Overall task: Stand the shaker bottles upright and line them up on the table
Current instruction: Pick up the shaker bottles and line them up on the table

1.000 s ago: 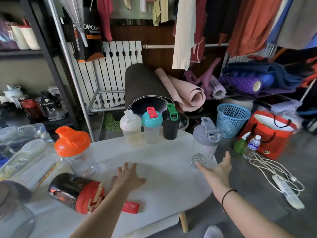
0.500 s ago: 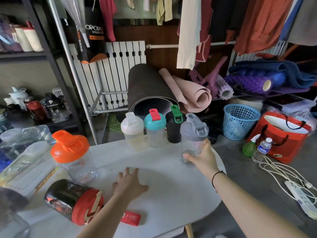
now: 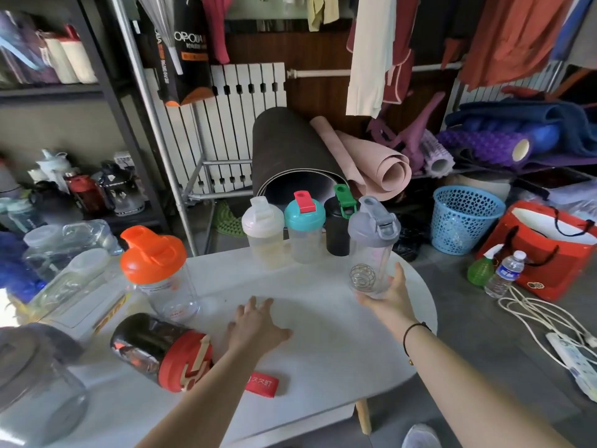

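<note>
1. The right hand [image 3: 389, 294] has its grip closed around the lower part of a clear shaker bottle with a grey lid [image 3: 372, 247], holding it upright near the far right edge of the white tabletop [image 3: 323, 344]. I can't say whether its base touches the surface.
2. A wire whisk ball [image 3: 362, 275] sits inside that bottle, near the bottom.
3. Just behind and to its left, three bottles stand upright in a row along the far edge: a white-lidded bottle [image 3: 262, 234], a teal-lidded bottle with a red cap [image 3: 304, 229] and a black bottle with a green cap [image 3: 337, 226].
4. The left hand [image 3: 255, 328] rests palm down on the middle of the tabletop, fingers spread, its grip open and holding nothing.
5. To the left of that hand, a dark bottle with a red lid [image 3: 161, 350] lies on its side, lid pointing toward the person.
6. Behind it, a clear bottle with an orange lid [image 3: 158, 270] stands upright, well apart from the row.
7. A small red tag [image 3: 261, 383] lies flat near the left forearm.
</note>
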